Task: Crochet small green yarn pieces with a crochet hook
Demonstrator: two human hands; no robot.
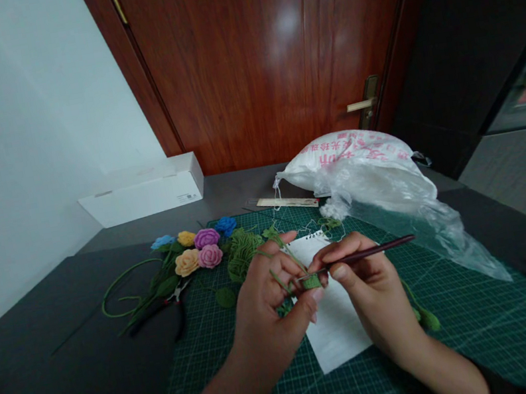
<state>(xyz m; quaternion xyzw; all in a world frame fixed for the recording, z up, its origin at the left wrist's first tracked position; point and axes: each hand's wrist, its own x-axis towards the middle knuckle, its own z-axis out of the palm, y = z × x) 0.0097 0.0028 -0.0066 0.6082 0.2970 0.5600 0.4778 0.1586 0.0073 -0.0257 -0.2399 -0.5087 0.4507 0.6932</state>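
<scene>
The left hand [270, 296] is pinching a small green crocheted piece [311, 282] between thumb and fingers, while green yarn is running up around its fingers. The right hand [374, 293] is closing thumb and fingers around a dark-handled hook [385, 246], whose thin metal end is lying against the piece; whether it is passing through a stitch, I cannot tell. The piece is sitting between the two hands, above a white sheet [337, 336] that is resting on a green cutting mat [243, 378]. Black-handled pliers [177, 299] are lying to the left, below a bunch of crocheted flowers [207, 238], and a bundle of green yarn [243, 254] is lying just beyond the left hand. Farther back, a flat strip [287, 203] is lying near a white bag with pink print [353, 148]. A long white box [146, 193] is standing at the back left, and a reddish-brown door [244, 59] is rising behind everything.
</scene>
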